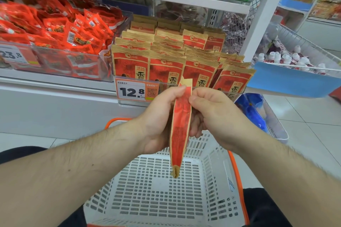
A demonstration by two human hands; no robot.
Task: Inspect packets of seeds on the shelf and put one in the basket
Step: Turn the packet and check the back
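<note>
Seed packet point(181, 125) sits edge-on at frame centre, left hand point(158, 121) and right hand point(212, 116) both pinching its upper part, thumbs on top. White basket point(212, 167) directly below it, lower centre. More seed packets point(166, 57) stand in rows on the shelf point(55, 83) behind, upper centre.

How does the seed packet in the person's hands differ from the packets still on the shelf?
The held packet is turned edge-on to the camera, showing its narrow side; the shelf packets face forward, fronts showing. The held packet hangs over the white basket, gripped by the left hand and right hand; the shelf packets stand in rows behind a clear front. Both share red-and-kraft paper packaging.
</note>
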